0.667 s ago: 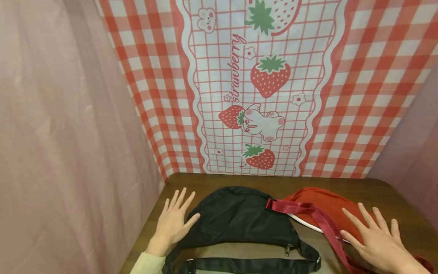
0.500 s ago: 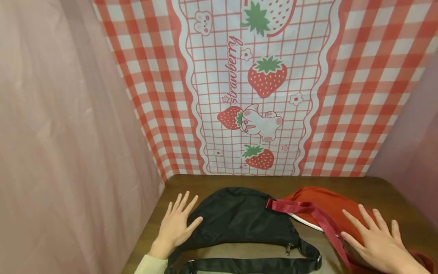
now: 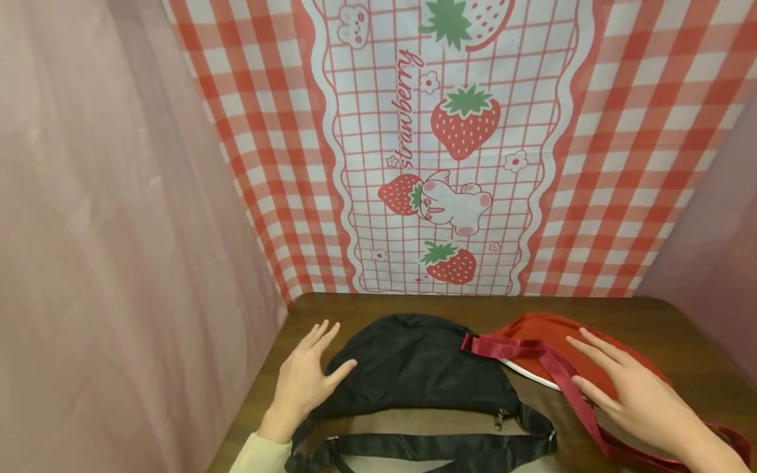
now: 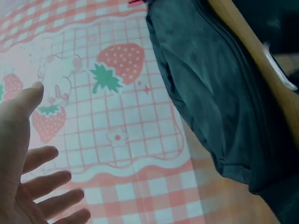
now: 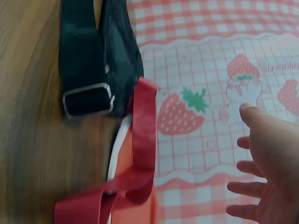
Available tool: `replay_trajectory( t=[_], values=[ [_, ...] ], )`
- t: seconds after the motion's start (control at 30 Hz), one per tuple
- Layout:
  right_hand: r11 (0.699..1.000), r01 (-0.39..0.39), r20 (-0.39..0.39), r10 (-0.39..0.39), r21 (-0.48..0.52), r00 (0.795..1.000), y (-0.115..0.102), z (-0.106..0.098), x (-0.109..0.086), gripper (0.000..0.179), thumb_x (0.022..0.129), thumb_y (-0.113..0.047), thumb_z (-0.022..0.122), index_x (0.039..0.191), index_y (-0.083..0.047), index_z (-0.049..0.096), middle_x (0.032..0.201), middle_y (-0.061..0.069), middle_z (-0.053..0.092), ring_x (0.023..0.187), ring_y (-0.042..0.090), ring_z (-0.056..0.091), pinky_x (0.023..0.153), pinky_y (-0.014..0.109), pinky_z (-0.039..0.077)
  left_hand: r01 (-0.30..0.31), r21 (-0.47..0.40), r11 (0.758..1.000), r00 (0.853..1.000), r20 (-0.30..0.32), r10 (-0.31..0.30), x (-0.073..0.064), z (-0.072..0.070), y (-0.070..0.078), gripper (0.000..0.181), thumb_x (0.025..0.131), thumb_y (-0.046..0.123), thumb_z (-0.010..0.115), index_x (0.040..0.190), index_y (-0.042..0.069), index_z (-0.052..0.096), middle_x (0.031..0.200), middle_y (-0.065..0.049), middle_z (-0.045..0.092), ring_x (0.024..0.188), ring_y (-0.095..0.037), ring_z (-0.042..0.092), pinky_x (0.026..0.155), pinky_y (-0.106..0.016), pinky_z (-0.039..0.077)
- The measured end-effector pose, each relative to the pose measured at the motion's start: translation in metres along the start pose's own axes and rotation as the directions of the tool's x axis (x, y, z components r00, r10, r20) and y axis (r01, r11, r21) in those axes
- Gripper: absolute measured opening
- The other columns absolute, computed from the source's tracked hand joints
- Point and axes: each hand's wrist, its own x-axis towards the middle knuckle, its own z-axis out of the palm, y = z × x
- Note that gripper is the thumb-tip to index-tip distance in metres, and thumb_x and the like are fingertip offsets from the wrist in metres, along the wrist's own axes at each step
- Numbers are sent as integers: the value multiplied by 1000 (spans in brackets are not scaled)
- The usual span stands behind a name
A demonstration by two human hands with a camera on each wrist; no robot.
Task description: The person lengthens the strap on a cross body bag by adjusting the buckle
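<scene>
hands (image 3: pixel 303 383) (image 3: pixel 644 402) apart, fingers (image 3: pixel 593 355) extended, near black bag (image 3: pixel 416 368), red bag (image 3: pixel 550 328)

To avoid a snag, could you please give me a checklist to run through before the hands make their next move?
1. Left hand holds nothing: ok, fingers extended.
2. Right hand holds nothing: ok, fingers extended.
3. Black half-moon fabric bag rests on the brown wooden table: ok.
4. Dark-red fabric strap lies clear of that bag: not ok, its end overlaps the bag's upper right edge in the head view.
5. Black bag fully closed: cannot tell; its metal zip puller shows at the lower right, but the opening is unclear.
</scene>
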Motion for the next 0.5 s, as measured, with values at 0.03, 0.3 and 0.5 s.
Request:
replay_trajectory(
  t=[0.03,0.3,0.5],
  values=[
    [1000,16,0,-16,-4,1000,-4,0,2,71,97,-39,79,159,-19,51,163,19,49,126,45,63,84,58,58,-12,-22,1000,1000,-19,12,-1,0,2,78,86,56,85,149,15,64,151,-17,63,134,-39,65,90,-54,65],
    [965,247,72,-254,93,965,-14,11,9,59,92,-36,84,146,-23,65,138,1,71,119,13,71,80,28,64,-155,-338,928,970,124,207,-14,25,41,59,98,48,76,141,8,70,139,-11,72,125,-28,72,101,-46,63],
    [824,322,303,-491,466,817,12,55,3,51,98,-30,79,144,-14,65,135,3,73,124,2,65,82,21,61,-139,-528,838,809,427,403,-39,67,51,58,99,46,75,145,11,67,139,-1,73,122,-11,71,97,-28,62]
  ],
)
